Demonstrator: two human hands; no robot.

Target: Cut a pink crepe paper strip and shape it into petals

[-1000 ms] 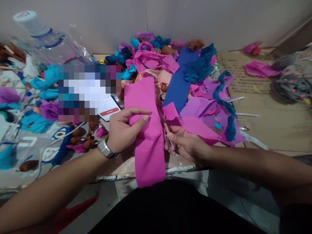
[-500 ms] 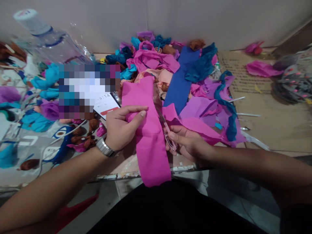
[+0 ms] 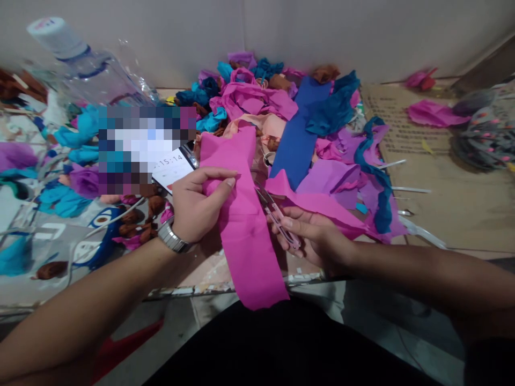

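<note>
A long strip of pink crepe paper (image 3: 253,257) lies over the table edge, its lower end hanging toward my lap. My left hand (image 3: 201,201), with a metal watch at the wrist, pinches the strip's upper part between thumb and forefinger. In my right hand (image 3: 308,228) is a pair of small pink-handled scissors (image 3: 277,217), fingers wrapped round the handles. Their blades point up and away, parted a little, right beside the strip's right edge. Just right of the blades lies another piece of pink paper (image 3: 317,206).
A heap of crumpled coloured paper (image 3: 253,99) and a blue strip (image 3: 295,131) lie behind my hands. At left are a phone (image 3: 173,166), a clear bottle (image 3: 104,75) and a cable. Flattened cardboard (image 3: 442,198) covers the right side, below a bundle of dark wires (image 3: 486,134).
The scissors have tilted and come slightly away from the strip, their blades showing more. My left hand has shifted a little left with the paper, whose lower end swings right.
</note>
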